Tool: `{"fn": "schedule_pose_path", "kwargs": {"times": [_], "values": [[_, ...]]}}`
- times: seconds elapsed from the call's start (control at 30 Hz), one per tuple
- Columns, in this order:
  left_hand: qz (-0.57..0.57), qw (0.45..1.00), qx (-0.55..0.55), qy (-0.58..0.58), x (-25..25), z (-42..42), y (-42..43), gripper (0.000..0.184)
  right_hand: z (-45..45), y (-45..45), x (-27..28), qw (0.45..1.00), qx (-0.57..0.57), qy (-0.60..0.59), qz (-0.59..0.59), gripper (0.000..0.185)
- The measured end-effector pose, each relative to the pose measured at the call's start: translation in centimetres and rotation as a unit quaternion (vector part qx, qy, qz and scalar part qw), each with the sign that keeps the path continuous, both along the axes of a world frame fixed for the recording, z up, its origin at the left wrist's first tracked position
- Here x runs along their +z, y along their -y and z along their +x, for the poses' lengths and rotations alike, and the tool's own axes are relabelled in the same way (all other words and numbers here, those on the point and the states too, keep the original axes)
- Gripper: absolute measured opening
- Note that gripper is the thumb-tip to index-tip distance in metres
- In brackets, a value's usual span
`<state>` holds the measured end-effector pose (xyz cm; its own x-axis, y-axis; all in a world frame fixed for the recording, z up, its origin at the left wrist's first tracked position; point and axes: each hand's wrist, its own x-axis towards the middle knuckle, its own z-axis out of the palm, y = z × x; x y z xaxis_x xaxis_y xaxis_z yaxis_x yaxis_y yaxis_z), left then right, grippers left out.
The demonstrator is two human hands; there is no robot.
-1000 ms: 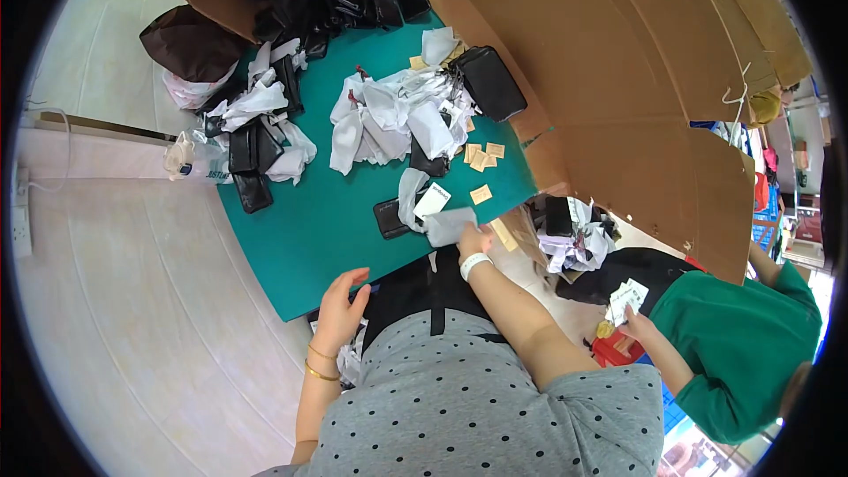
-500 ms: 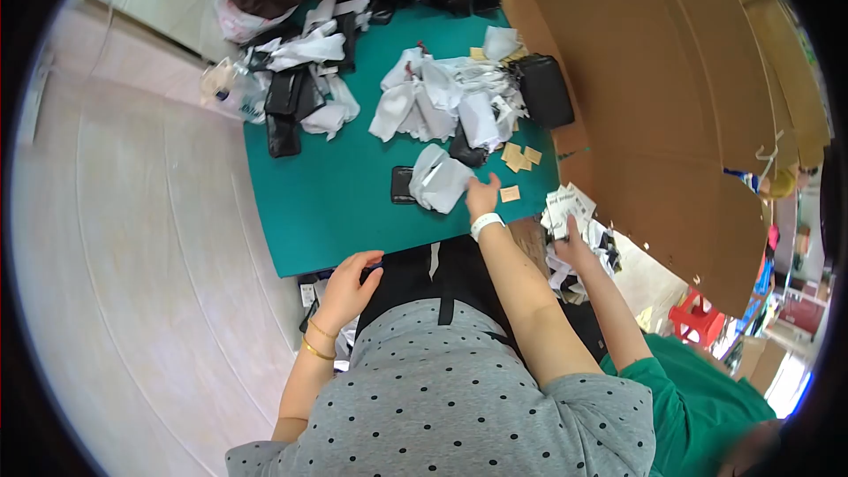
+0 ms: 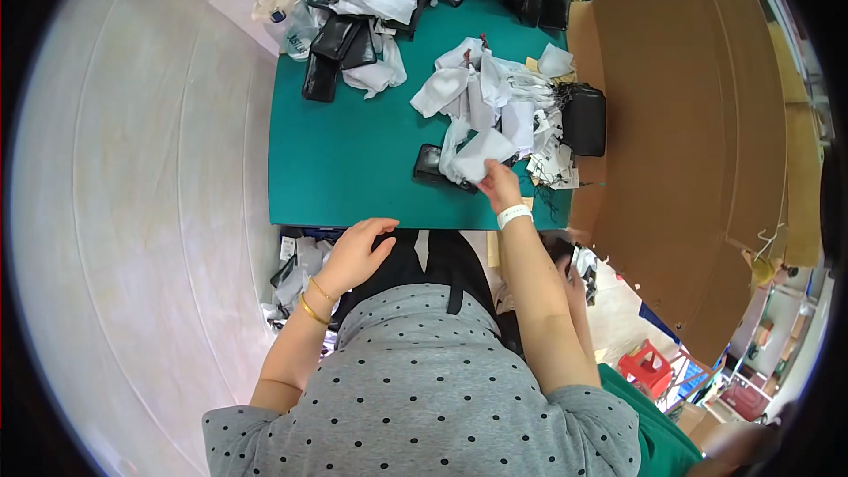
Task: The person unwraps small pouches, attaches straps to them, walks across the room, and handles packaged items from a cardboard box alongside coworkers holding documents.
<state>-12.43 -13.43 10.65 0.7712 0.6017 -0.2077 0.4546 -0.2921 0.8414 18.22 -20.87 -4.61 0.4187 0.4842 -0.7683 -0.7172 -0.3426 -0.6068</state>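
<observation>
My right hand (image 3: pixel 499 184), with a white band on its wrist, is closed on the edge of a white soft wrapping (image 3: pixel 481 155). Beside and partly under this wrapping lies a black wallet (image 3: pixel 429 163) on the green table (image 3: pixel 344 168). My left hand (image 3: pixel 362 252) holds nothing; its fingers are apart at the table's front edge. Just beyond my right hand is a heap of white-wrapped items (image 3: pixel 477 88). White tags with dark strings (image 3: pixel 552 163) lie to the right of the wrapping.
Black wallets (image 3: pixel 336 37) and white wrappings (image 3: pixel 375 4) are piled at the far left, by a clear plastic container (image 3: pixel 296 35). A black case (image 3: pixel 584 119) rests against the tall cardboard (image 3: pixel 689 150) on the right. A co-worker's green sleeve (image 3: pixel 658 428) shows at lower right.
My right hand has closed on the white wrapping and shifted it towards the heap. The white tags from the co-worker's hand now lie on the table, and that hand has drawn back. The view has shifted.
</observation>
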Motion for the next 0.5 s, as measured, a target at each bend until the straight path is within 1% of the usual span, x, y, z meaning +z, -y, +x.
{"fn": "schedule_pose_path", "kwargs": {"times": [0.03, 0.1, 0.13, 0.2, 0.23, 0.3, 0.37, 0.5], "values": [[-0.001, 1.0, 0.005, 0.002, -0.1, 0.0, 0.0, 0.027, 0.4, -0.2, 0.8, 1.0, 0.005, 0.002, -0.001, 0.032], [-0.008, 1.0, 0.004, -0.001, -0.3, 0.2, -0.2, 0.028, 1.4, -0.6, 2.6, 0.992, -0.076, -0.017, 0.101, 0.025], [-0.01, 1.0, 0.007, 0.002, -0.4, 0.5, -0.3, 0.028, 1.7, -0.9, 4.1, 0.99, -0.082, -0.017, 0.118, 0.025], [0.036, 0.999, -0.016, -0.022, -0.9, 1.7, -0.6, 0.032, 2.2, -1.3, 7.2, 0.989, -0.076, -0.016, 0.126, 0.026], [0.035, 0.999, -0.014, -0.019, -1.3, 3.0, -0.9, 0.032, 2.3, -1.5, 8.3, 0.988, -0.073, -0.018, 0.134, 0.026], [0.149, 0.988, 0.006, 0.035, -2.5, 6.7, -1.6, 0.038, 2.5, -2.0, 9.8, 0.987, -0.063, -0.011, 0.151, 0.027], [0.203, 0.977, 0.038, 0.053, -3.7, 10.6, -2.5, 0.044, 1.9, -2.7, 12.0, 0.981, -0.061, -0.003, 0.185, 0.027], [0.195, 0.977, 0.074, 0.052, -5.8, 15.7, -3.8, 0.049, 1.1, -3.3, 15.2, 0.969, -0.072, -0.019, 0.234, 0.027]]}}
